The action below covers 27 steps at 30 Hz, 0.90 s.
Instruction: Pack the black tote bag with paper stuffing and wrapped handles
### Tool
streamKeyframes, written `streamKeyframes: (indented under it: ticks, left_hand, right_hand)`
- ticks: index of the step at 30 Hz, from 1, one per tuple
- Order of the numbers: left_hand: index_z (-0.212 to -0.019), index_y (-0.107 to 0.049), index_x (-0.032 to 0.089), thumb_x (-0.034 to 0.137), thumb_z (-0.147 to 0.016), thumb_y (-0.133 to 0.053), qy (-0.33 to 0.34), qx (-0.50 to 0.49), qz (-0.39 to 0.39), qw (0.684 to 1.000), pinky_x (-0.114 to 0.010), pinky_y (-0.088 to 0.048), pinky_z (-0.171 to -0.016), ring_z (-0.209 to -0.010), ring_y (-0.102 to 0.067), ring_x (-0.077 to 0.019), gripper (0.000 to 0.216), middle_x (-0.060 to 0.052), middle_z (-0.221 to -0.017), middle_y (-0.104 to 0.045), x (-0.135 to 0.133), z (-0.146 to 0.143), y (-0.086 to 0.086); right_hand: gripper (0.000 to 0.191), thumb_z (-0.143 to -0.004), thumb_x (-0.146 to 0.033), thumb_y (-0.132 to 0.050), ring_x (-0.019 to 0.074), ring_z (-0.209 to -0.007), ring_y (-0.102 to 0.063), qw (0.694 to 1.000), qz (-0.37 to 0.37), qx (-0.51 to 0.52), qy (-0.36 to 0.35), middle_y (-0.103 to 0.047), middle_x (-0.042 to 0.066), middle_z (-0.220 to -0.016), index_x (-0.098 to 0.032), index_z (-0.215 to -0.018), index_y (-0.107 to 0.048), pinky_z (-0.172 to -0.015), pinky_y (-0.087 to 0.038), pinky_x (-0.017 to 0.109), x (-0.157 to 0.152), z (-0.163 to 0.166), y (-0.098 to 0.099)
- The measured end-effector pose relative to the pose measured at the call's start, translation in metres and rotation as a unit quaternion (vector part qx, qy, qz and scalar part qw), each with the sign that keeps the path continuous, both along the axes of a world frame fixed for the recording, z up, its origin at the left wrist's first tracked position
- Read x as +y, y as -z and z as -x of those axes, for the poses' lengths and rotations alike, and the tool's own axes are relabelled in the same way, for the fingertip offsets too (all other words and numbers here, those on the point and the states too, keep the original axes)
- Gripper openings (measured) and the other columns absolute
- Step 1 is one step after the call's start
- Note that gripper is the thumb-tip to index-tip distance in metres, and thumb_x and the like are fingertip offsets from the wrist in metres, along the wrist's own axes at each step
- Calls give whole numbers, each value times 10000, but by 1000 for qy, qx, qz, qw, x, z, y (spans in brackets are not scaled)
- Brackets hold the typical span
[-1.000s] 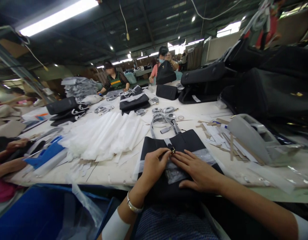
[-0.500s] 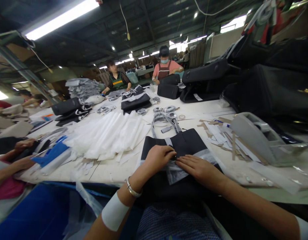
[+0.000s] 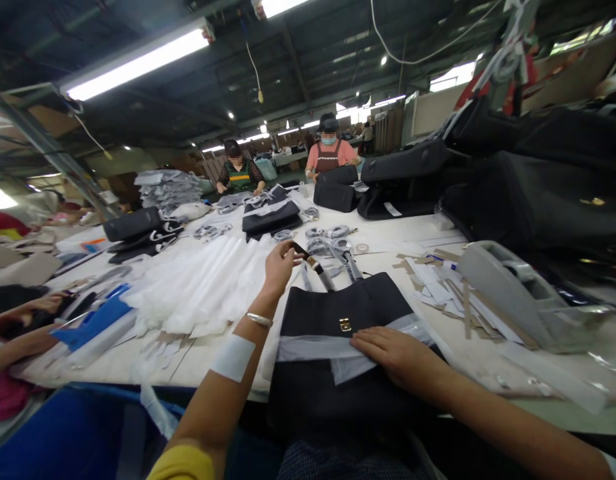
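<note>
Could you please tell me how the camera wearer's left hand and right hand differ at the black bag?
The left hand is held up near the upper left corner of the black bag, while the right hand lies palm down on it, across a clear plastic strip.
The left hand grips a dark strap; the right hand grips nothing.
A silver bangle sits behind the left hand; none shows behind the right hand.
Both are bare.

Left hand pinching a gold-trimmed black strap, right hand resting on a flat black bag with gold clasp, thin white sheets beside it on the pale counter
</note>
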<state>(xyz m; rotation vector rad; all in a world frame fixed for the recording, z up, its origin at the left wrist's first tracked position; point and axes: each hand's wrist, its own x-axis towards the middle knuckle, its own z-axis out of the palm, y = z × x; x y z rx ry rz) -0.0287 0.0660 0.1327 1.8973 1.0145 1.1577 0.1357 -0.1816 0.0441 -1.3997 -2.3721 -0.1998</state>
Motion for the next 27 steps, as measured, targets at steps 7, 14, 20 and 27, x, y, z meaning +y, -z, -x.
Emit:
streamKeyframes:
  ticks: [7, 14, 20, 27]
  left_hand:
    - [-1188, -672, 240, 190, -870, -559, 129, 251, -148, 948, -335, -504, -976, -1050, -658, -205, 341, -63, -1171, -701, 10, -47, 23]
    - [-1094, -716, 141, 144, -862, -517, 141, 304, -90, 938, -356, -443, -1029, -1128, -625, -254, 305, -144, -1165, -699, 31, -109, 51]
    - [-1131, -673, 76, 189, -870, -531, 154, 303, -18, 940, -384, -462, -985, -1122, -622, -297, 317, -213, -1182, -671, 51, -145, 54]
    - [-1159, -660, 117, 241, -892, -510, 261, 266, 65, 926, -252, -518, -716, -752, -675, -165, 330, -97, -919, -734, 38, -143, 56]
  right_hand:
    - [606, -734, 31, -371, 260, -1130, -624, 1000, -2, -3, 24, -659, 138, -1245, -107, -1278, -597, -969, -537, 434, 0, 5, 4]
    - [625, -734, -16, -419, 280, -1217, -571, 998, 63, 12, 28, -609, 149, -1321, -116, -1337, -553, -1039, -485, 485, -4, 6, -2]
    - [711, -838, -364, -670, 314, -1345, -441, 972, 208, 112, -12, -484, 127, -1456, -264, -1482, -386, -1165, -252, 590, -7, 5, -52]
    - [421, -962, -432, -477, 268, -1261, -540, 938, 95, 291, 161, -592, 77, -1358, -257, -1332, -578, -1097, -412, 474, 45, -45, -69]
